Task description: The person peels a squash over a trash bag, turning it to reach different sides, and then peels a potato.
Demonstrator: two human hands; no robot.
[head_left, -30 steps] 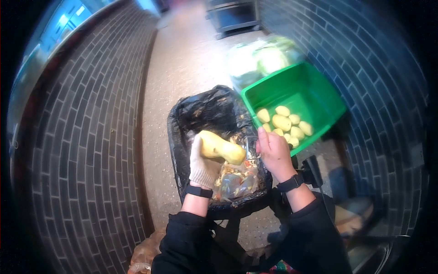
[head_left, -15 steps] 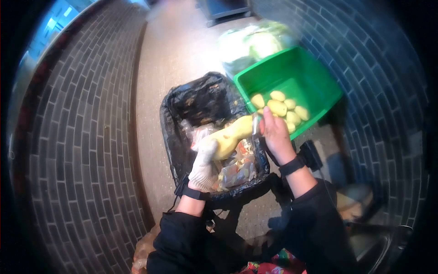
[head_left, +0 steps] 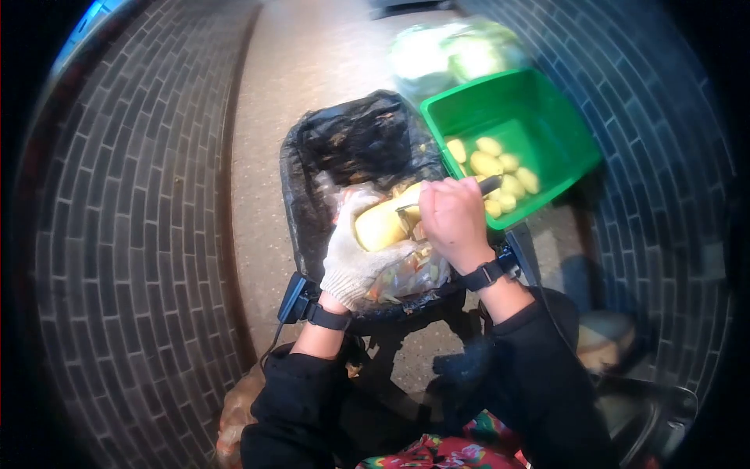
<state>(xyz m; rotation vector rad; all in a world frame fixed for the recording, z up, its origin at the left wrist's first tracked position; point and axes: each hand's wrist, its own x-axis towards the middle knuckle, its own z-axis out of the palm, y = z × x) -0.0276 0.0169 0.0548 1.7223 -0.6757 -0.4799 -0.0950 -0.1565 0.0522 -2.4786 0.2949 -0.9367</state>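
Note:
My left hand [head_left: 351,254], in a white knit glove, grips a large yellow peeled vegetable [head_left: 383,224] over a bin lined with a black bag [head_left: 344,144]. My bare right hand [head_left: 449,219] holds a peeler [head_left: 469,189] with its blade against the vegetable's upper side. Peelings and scraps [head_left: 406,277] lie in the bin under my hands. To the right stands a green tub [head_left: 547,133] with several peeled pale potatoes [head_left: 496,168] in it.
Clear plastic bags of pale green produce [head_left: 453,51] lie behind the tub. Dark brick walls [head_left: 133,234] run along both sides of a speckled floor [head_left: 312,62]. A brownish sack [head_left: 234,414] lies by my left elbow.
The vegetable swung from lying across, up toward the tub, then back low in my left hand. My right hand closed in over it with the peeler.

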